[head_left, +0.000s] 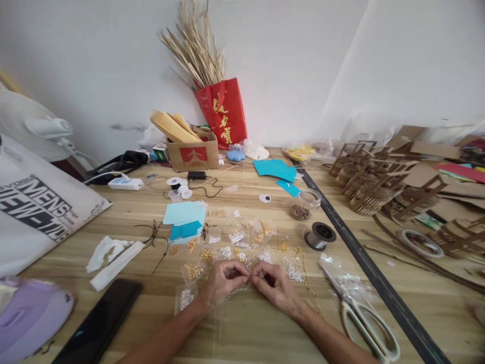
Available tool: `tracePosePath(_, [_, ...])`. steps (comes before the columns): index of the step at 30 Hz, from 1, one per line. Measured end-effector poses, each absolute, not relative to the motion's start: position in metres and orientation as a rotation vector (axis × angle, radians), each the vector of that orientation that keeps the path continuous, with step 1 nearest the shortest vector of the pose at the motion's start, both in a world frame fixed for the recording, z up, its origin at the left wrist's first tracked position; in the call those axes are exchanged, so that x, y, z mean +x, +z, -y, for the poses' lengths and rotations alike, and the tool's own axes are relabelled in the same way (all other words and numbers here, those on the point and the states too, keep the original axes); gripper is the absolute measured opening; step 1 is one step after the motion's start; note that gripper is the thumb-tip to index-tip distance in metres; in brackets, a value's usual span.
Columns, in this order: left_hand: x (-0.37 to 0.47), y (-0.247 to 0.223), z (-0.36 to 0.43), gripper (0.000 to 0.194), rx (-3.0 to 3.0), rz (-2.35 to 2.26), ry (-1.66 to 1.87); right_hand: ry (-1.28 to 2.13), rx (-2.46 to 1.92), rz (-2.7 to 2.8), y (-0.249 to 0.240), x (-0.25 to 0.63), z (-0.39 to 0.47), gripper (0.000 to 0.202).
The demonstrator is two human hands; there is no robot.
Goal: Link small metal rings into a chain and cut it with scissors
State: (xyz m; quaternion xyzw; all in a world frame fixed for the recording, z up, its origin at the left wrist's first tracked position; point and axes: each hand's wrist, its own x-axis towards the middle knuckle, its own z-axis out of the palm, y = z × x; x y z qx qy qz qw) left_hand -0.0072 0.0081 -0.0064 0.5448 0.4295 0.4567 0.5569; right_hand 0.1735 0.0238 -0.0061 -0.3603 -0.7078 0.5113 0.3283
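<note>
One thin silver chain [238,290] lies on the near side of the fingertips, low between the hands—its visible length runs mostly sideways, rising slightly towards the right. The left hand [215,285] is the nearer, with the chain just beside and below it; the right hand [278,289] meets it from the other side. On each hand, thumb and forefinger are pinched together, the two pairs of tips almost touching. Whether they grip the chain's end or some smaller piece, I cannot tell.

Beyond the fingers, small clear bags of gold and silver pieces spread over the wooden table [159,308], one bag of gold pieces [194,271] beside the left hand. A gold chain [309,288] trails past the right hand, with scissors [352,302] farther right and a spool [320,235] behind. A dark phone [100,321] lies left of the left forearm—well apart from the chain. At the back, a red bag [237,112] and a cardboard box [174,156] stand near the pale wall [284,65].
</note>
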Motion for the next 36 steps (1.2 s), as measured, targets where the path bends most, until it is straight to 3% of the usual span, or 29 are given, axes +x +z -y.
tracePosePath(36, [-0.0095,-0.0115,-0.0084,0.01,1.286,-1.012,1.053,1.284,-0.95,1.859,-0.0065,0.1735,-0.0245,0.022])
